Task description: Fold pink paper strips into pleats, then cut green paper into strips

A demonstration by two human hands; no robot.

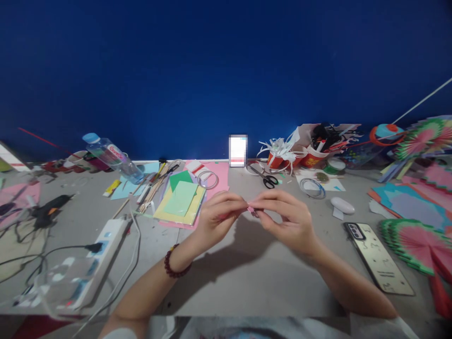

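Observation:
Both my hands meet above the middle of the grey table (247, 278). My left hand (219, 219), with a dark bead bracelet (173, 266) on its wrist, pinches one end of a small pink folded paper piece (252, 210). My right hand (286, 219) pinches the other end, fingers pressed together. The piece is mostly hidden between the fingertips. A stack of coloured paper sheets (181, 202) lies just left of my left hand.
Black scissors (266, 178), tape rings (208, 179), a water bottle (113, 157), a glue gun (49, 212), a power strip (92, 263) with cables on the left. Red cups (310, 157), a phone (377, 256) and folded paper fans (413, 240) on the right.

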